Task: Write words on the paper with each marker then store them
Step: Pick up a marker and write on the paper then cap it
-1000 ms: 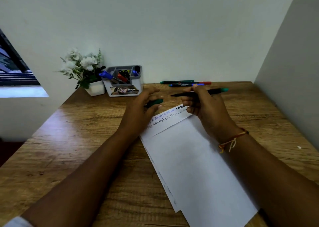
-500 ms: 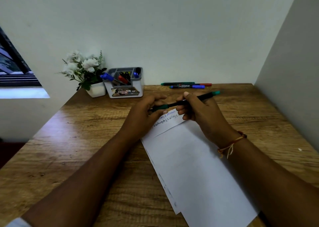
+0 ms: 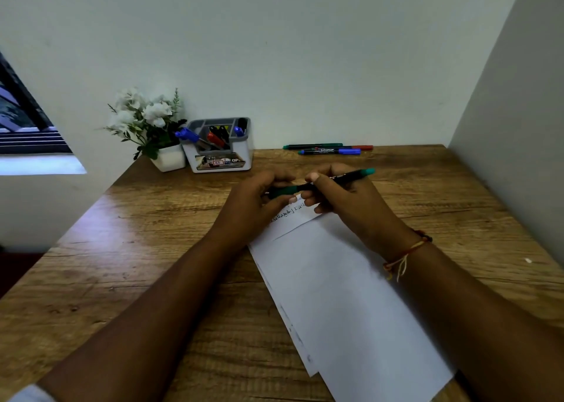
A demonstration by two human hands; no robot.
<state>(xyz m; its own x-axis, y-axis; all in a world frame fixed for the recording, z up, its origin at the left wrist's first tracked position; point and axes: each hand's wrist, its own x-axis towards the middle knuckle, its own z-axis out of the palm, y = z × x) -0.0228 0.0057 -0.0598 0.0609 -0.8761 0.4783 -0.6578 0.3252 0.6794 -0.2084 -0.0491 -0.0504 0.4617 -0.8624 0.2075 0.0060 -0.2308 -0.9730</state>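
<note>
Over the written far end of the paper [image 3: 351, 294], on the counter [image 3: 152, 233]: green marker [image 3: 335, 180] held nearly level between both hands. Fingers of left hand [image 3: 253, 201] curled round its green cap end; fingers of right hand [image 3: 348, 201] pinching the black barrel, teal tail pointing right. By the back wall: three more markers [image 3: 328, 149] lying together, desk organizer [image 3: 221, 160] holding others, potted white flowers [image 3: 146, 117].

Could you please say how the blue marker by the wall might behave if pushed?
Round and slim, the blue marker would probably roll. It looks light, and the red marker just behind might block it.
</note>
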